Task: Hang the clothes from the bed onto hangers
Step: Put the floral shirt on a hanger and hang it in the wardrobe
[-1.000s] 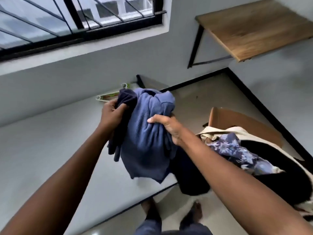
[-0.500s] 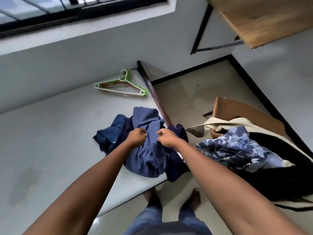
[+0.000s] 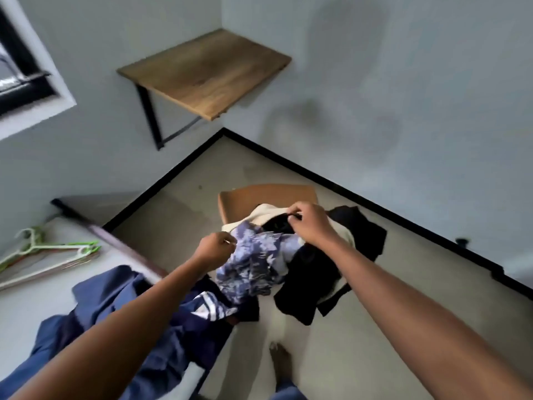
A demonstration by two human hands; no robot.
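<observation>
Pinched the floral garment [image 3: 253,264] with the left grip [image 3: 216,249], the black garment [image 3: 314,272] with the right grip [image 3: 310,223] — both heaped on the chair [image 3: 259,194]. Saw the navy garment [image 3: 115,295] sprawled on the bed [image 3: 23,313] — near the hangers [image 3: 43,252].

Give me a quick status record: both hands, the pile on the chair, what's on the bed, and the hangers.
left hand: pinches the edge of the floral garment
right hand: pinches the black garment at the top of the pile
chair pile: floral, black and cream garment heaped on the brown chair
bed: navy clothes crumpled, partly over the edge
hangers: lying flat on the bed, bare
</observation>
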